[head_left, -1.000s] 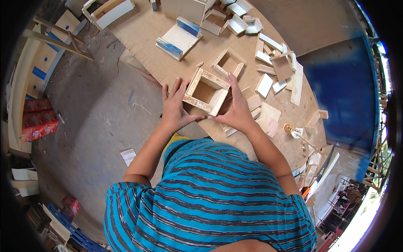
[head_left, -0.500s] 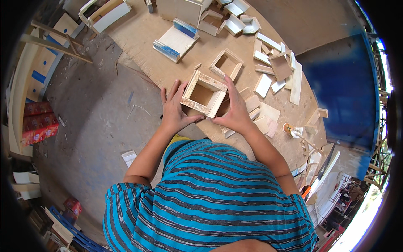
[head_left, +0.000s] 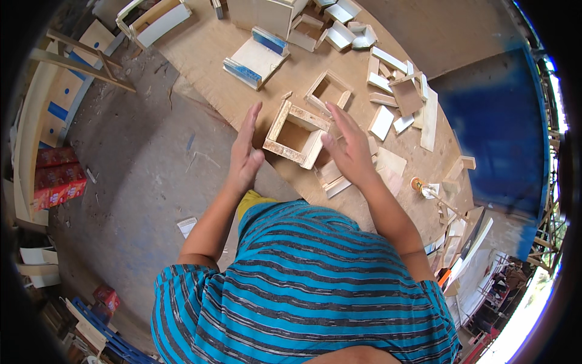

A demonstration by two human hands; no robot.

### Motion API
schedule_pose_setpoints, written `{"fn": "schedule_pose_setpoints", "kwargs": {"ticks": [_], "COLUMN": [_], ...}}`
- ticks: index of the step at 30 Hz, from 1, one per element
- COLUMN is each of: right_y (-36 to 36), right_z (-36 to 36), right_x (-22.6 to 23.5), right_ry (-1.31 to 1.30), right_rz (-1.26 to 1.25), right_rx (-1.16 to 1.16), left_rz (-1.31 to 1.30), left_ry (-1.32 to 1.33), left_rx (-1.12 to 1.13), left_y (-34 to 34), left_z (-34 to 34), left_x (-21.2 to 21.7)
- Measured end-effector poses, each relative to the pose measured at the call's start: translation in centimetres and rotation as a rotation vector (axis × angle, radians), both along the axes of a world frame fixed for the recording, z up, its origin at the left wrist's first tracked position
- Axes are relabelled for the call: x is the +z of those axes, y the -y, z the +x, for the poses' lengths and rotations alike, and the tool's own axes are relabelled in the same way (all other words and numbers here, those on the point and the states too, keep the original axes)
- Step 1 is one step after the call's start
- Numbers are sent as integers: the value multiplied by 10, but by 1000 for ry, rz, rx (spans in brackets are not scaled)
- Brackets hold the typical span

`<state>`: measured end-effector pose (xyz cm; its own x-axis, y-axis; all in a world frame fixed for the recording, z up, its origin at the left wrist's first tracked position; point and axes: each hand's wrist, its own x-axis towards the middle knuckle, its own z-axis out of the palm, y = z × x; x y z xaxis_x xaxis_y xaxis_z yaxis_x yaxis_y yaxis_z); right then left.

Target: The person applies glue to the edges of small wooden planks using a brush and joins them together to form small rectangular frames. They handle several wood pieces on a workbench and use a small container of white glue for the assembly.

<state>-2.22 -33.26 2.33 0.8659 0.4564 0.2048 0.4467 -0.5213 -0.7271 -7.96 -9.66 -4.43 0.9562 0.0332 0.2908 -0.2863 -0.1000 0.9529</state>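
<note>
A small square wooden box point(head_left: 283, 151) with rough, chipped rims rests near the bench's edge, its hollow facing up. To its left my left hand point(head_left: 244, 155) is held on edge with fingers stretched, a gap between palm and box. On the other side my right hand point(head_left: 351, 151) has its fingers extended close to the box's right wall; whether the thumb touches it I cannot tell. Neither hand grips anything. Just beyond the box lies a similar wooden frame point(head_left: 316, 88), and pale wood pieces point(head_left: 334, 185) lie partly under my right hand.
The plywood bench point(head_left: 209, 67) carries a tray-like piece with blue-painted sides point(head_left: 257, 57), a heap of white and bare offcuts point(head_left: 405, 97), and an orange-topped container with a stick point(head_left: 416, 184). Red packs point(head_left: 57, 182) stand on the floor at left. A blue-sprayed panel point(head_left: 494, 133) rises at right.
Both hands have let go of the wooden box and drawn apart from it, the left one straightening its fingers. The box stays in nearly the same place.
</note>
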Motion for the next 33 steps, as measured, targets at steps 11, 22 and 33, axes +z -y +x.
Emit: {"fn": "schedule_pose_setpoints", "kwargs": {"ticks": [11,22,33], "right_y": [-31,-35,-21], "right_z": [21,14,14], "right_x": [21,10,-10], "right_ry": [-109,-92,-194], "right_rz": [-287,-135,61], "right_rx": [-43,-78,-82], "left_rz": [-269,-439,-383], "left_ry": [-359,-438,-342], "left_rx": [-293,-335,-280], "left_y": [3,9,9], "left_z": [51,50,50], "left_x": [18,16,16]}}
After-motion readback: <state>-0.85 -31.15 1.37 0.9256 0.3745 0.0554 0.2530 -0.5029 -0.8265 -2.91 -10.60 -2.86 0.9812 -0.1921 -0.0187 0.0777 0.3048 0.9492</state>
